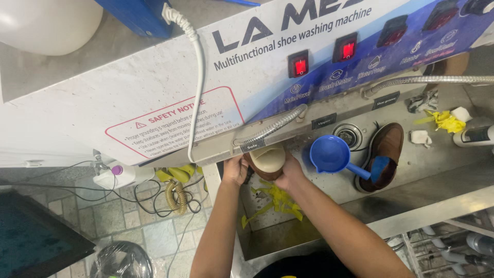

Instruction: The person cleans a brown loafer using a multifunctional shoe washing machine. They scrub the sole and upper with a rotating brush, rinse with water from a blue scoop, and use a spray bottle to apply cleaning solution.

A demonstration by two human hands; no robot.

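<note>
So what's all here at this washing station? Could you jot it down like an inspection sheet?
Surface: wet steel basin, stained, with a round drain.
Job's things: brown shoe held sole up beneath the machine's panel.
Clutter: blue scoop, second brown shoe with a blue insole, yellow rag scraps, yellow cloth, white lumps.
Hands: left hand and right hand both grip the held shoe.
Cables: white cord across the panel, two metal hoses, black wires on the floor.
Surroundings: tiled floor, white spray bottle, red lit switches.
</note>
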